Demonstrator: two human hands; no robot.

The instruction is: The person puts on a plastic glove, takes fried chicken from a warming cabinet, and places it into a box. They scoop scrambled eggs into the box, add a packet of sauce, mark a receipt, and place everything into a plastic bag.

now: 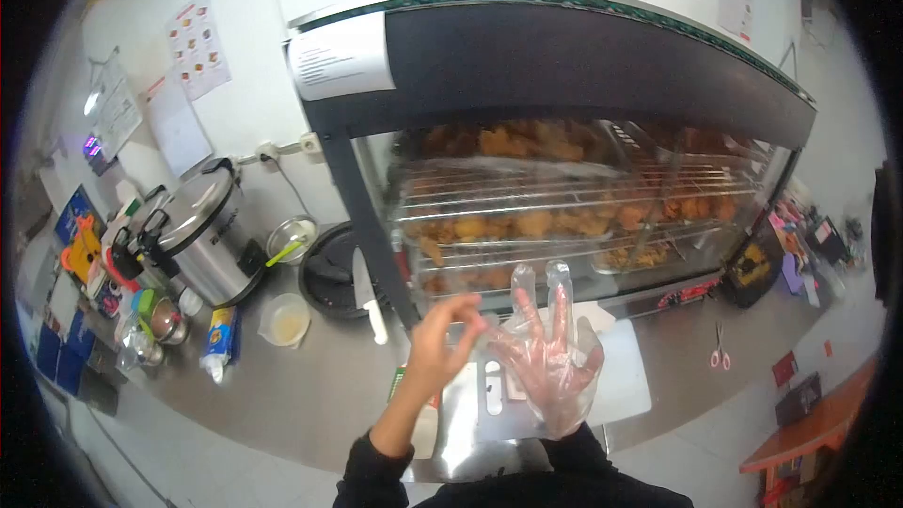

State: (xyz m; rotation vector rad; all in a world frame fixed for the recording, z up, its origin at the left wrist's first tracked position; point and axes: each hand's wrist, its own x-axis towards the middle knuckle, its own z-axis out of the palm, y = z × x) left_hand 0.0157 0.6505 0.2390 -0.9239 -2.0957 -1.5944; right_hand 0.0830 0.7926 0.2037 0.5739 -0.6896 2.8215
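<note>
My right hand (550, 357) wears a clear disposable plastic glove (558, 277); its fingers are spread and hold nothing. The loose glove tips stick out past the fingertips. To its left, my bare left hand (440, 343) pinches the glove at the thumb side of my right hand. Both hands are raised over the counter's front edge, before a heated display case (564, 56). Beneath my right hand lie a white cutting board (623, 372) and a metal sheet with a slotted handle hole (494, 388), both partly hidden.
Fried chicken (536, 223) fills the case's racks. On the left stand a large pressure cooker (209, 235), a black round pan (324, 268) with a knife (369, 296) across its rim, and a plastic cup (284, 320). Pink-handled scissors (720, 357) lie on the right.
</note>
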